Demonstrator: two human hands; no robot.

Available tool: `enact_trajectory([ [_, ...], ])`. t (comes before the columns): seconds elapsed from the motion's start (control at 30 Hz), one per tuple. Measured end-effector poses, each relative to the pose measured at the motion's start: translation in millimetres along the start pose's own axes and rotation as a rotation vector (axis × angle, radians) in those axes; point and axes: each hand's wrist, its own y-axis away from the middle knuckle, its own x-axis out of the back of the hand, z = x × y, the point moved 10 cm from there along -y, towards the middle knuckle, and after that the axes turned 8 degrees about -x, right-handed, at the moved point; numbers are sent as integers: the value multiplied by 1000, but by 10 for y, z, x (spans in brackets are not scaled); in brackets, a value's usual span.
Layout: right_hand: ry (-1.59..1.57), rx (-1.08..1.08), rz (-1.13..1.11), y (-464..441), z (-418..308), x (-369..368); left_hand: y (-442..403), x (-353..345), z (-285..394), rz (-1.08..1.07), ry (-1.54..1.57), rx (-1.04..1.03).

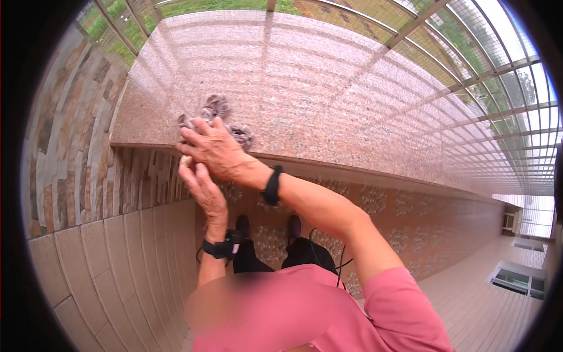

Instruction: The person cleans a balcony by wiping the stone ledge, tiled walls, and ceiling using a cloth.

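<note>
A crumpled grey-brown cloth (216, 107) lies bunched on the pinkish granite ledge (305, 100), close to its front edge. My right hand (214, 149) is on top of the cloth, its fingers bent over it and pressing it to the stone. Parts of the cloth stick out beyond the fingers and beside the wrist. Just below the ledge's edge, my left hand (206, 190) is held with its fingers extended and slightly cupped, nothing visible in it. Its fingertips come close to the right hand; whether they touch is unclear.
A metal railing (404, 35) with mesh runs behind the ledge, greenery beyond. On the left stands a stone-strip wall (64, 141) above beige tiles (108, 264). My shoes (294, 226) are on a pebbled floor (270, 234). Dark cables (314, 246) hang by my body.
</note>
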Motion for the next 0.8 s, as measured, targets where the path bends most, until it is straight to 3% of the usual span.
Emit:
enact_trajectory([
  [0.13, -35, -1, -33, 602, 407, 525, 608, -568, 343, -66, 135, 84],
  [0.33, 43, -10, -111, 1472, 991, 1128, 1457, -1422, 754, -333, 357, 101],
  [0.47, 77, -48, -106, 2039, 1357, 1538, 1912, -1865, 1065, -532, 100, -172],
  [0.67, 162, -68, -64, 2806, 1810, 2096, 2612, -2556, 1447, -861, 220, -354],
  [0.8, 187, -108, -49, 3109, 2024, 2326, 2834, -2794, 1665, -943, 238, -477],
])
